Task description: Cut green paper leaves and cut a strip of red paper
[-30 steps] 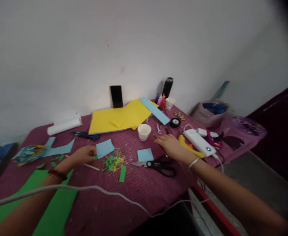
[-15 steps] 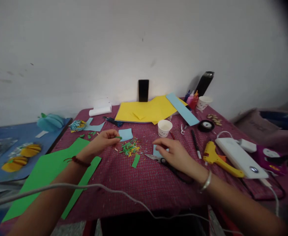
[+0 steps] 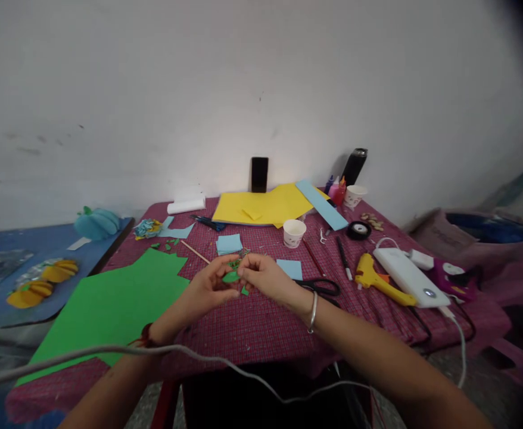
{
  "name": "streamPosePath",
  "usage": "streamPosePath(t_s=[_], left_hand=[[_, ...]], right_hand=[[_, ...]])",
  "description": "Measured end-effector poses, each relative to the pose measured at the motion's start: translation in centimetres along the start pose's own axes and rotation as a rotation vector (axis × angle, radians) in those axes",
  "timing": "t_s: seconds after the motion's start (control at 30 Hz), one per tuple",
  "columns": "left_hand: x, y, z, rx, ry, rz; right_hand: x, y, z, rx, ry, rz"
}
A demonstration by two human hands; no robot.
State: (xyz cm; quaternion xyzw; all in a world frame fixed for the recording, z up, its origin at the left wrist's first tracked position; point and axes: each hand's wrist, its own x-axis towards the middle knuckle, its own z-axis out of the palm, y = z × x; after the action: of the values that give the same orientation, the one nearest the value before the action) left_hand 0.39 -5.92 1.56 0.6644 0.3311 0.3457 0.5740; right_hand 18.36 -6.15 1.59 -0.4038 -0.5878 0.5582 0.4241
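Both my hands meet over the front middle of the table. My left hand [image 3: 208, 289] pinches a small green paper piece [image 3: 231, 276] between thumb and fingers. At its right edge my right hand [image 3: 264, 276] closes on the same piece, its thumb against the fingertips. The hands largely hide a pile of green and yellow paper shreds behind them. Scissors [image 3: 326, 287] with black handles lie under and right of my right wrist, their blades hidden. Light blue paper squares [image 3: 229, 243] lie beyond my hands, and another blue square [image 3: 289, 269] rests beside my right hand.
Green sheets [image 3: 114, 292] spread at the left. A paper cup [image 3: 294, 233], marker [image 3: 344, 257], yellow glue gun [image 3: 382, 280] and white power bank [image 3: 411, 277] stand or lie rightward. A white cable [image 3: 212, 358] crosses in front of me. Yellow sheets [image 3: 265, 205] lie at the back.
My right hand has left the scissors and moved left to the green piece in my left hand. My left hand has moved slightly right and down. The view has shifted a little.
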Motion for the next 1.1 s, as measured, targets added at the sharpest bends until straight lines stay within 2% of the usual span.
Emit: streamPosePath(t_s=[0.07, 0.13, 0.23, 0.33, 0.47, 0.53, 0.57, 0.63, 0.73, 0.8, 0.87, 0.97, 1.1], left_hand=[[-0.3, -0.2, 0.2, -0.132, -0.001, -0.047], [-0.3, -0.6, 0.4, -0.183, 0.067, -0.098], [0.1, -1.4, 0.4, -0.112, 0.172, -0.166], [0.4, -1.9, 0.5, -0.014, 0.218, -0.210], [0.2, -1.7, 0.4, 0.037, 0.230, -0.273], [-0.1, -1.4, -0.6, 0.099, 0.248, -0.290], [-0.2, -1.3, -1.7, 0.136, 0.276, -0.290], [-0.2, -1.2, -5.0, 0.213, 0.381, -0.289], [0.7, -1.5, -12.1, 0.304, 0.582, -0.357], [1.8, -1.9, -16.8, 0.342, 0.645, -0.388], [3.3, -2.4, -20.6, 0.387, 0.677, -0.410], [5.7, -3.3, -23.8, 0.442, 0.672, -0.437], [8.1, -4.0, -24.7, 0.477, 0.616, -0.450]], right_hand=[[0.1, 0.2, -0.1, -0.046, 0.010, -0.026], [0.2, 0.6, -0.1, -0.143, 0.016, -0.060], [0.2, 1.2, 0.0, -0.375, 0.040, -0.139], [0.2, 1.8, 0.2, -0.583, 0.045, -0.218], [0.1, 2.2, 0.2, -0.694, 0.011, -0.236], [0.0, 2.5, 0.0, -0.702, -0.018, -0.222], [0.0, 2.8, -0.2, -0.691, -0.029, -0.216], [-0.1, 3.3, -0.8, -0.644, -0.034, -0.209], [-0.1, 4.1, -1.8, -0.580, -0.014, -0.210], [-0.1, 4.4, -2.4, -0.575, -0.019, -0.221], [-0.1, 4.4, -2.9, -0.583, -0.011, -0.243], [0.0, 4.4, -3.5, -0.591, 0.013, -0.277], [0.2, 5.0, -4.1, -0.582, -0.018, -0.298]])
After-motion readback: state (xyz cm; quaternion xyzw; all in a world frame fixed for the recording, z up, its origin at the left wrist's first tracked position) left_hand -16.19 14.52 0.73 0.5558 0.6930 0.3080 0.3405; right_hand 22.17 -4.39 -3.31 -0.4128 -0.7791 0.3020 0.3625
